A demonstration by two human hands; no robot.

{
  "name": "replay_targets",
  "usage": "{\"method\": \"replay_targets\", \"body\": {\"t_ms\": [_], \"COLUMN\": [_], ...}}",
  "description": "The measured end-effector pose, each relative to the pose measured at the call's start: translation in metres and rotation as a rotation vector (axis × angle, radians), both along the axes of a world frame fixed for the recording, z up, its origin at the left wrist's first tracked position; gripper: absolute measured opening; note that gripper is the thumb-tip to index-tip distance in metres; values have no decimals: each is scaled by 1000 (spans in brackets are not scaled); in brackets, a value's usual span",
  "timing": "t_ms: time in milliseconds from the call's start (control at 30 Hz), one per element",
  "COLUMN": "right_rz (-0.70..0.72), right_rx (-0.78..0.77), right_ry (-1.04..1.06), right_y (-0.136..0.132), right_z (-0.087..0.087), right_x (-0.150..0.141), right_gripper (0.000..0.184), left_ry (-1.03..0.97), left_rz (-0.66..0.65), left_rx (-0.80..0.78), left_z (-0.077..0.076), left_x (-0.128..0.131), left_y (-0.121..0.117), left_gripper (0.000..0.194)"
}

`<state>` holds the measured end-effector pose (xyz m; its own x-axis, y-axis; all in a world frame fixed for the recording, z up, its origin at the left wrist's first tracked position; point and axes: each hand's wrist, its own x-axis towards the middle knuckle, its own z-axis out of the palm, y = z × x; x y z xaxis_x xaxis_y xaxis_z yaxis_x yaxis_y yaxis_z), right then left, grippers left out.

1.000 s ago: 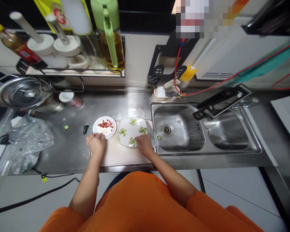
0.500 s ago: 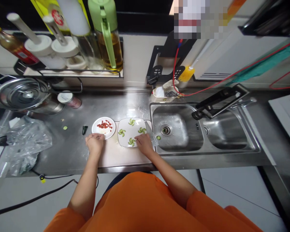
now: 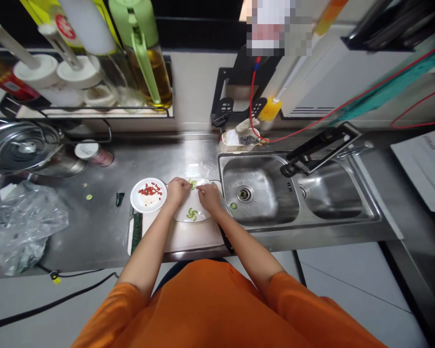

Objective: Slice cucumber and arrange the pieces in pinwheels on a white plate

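My left hand [image 3: 179, 191] reaches over the white square plate [image 3: 193, 199], its fingers pinched beside the far cucumber pinwheel [image 3: 192, 184]. On the other side of that pinwheel is my right hand [image 3: 209, 197], also pinched. Whatever tiny thing either holds is too small to make out. A near cucumber pinwheel [image 3: 192, 214] shows between my forearms; my hands cover the plate's sides. To the left, a round white plate [image 3: 134, 199] carries small red dried pieces, like goji berries [image 3: 150, 190]. Both plates rest at least partly on a pale cutting board [image 3: 192, 240].
A cucumber [image 3: 137, 232] lies on the board's left, with a cut cucumber end [image 3: 119, 198] beyond it. By my right forearm is a black knife handle [image 3: 227, 240]. A double sink [image 3: 261, 193] is at right; a plastic bag [image 3: 31, 212] and a pot [image 3: 25, 147] are at left.
My left hand has moved from the round plate to the far pinwheel on the square plate. My right hand has gone from the near pinwheel toward the far one. The view has shifted slightly.
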<state>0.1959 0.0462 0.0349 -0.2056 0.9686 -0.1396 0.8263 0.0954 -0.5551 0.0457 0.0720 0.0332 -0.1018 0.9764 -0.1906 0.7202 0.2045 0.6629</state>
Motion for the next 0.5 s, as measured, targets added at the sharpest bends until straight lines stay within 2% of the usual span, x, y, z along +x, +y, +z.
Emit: {"method": "replay_targets", "body": {"t_ms": [167, 500], "right_rz": [5, -21], "right_rx": [-34, -57], "right_ry": [0, -30], "right_y": [8, 10], "right_z": [-10, -12], "right_x": [-5, -9], "right_gripper": [35, 37], "left_ry": [17, 28], "left_rz": [-84, -65], "left_rx": [-126, -304], "left_z": [-2, 2], "left_x": [1, 3], "left_y": [17, 27], "left_gripper": [15, 15]}}
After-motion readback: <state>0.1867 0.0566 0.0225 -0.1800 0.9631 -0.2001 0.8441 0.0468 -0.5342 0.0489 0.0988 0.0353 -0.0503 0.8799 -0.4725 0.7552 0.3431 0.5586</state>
